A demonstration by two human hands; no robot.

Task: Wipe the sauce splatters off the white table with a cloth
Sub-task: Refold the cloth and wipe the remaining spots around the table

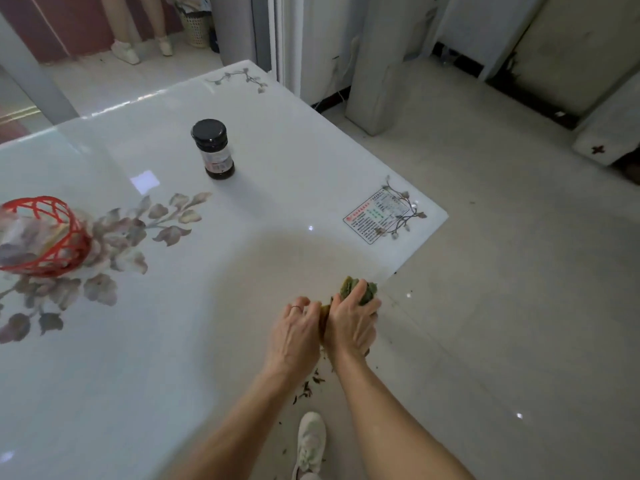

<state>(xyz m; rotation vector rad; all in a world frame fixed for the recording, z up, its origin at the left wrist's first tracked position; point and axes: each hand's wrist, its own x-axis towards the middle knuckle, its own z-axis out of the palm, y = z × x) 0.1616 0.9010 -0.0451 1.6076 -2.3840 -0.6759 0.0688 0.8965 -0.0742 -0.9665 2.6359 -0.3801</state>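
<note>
Your right hand [351, 323]: lower centre of frame, fingers clenched round green cloth [369, 293] at white table [173, 341] edge.
Your left hand [296, 336]: beside it, fingers curled; can't tell if gripping.
Jar [213, 149]: upper centre-left, black lid, label unreadable.
Sticker [375, 216]: right table corner, print too small to read.

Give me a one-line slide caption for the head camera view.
At the edge of the white table, the right hand grips a green cloth, left hand alongside; black-lidded jar behind.
</note>
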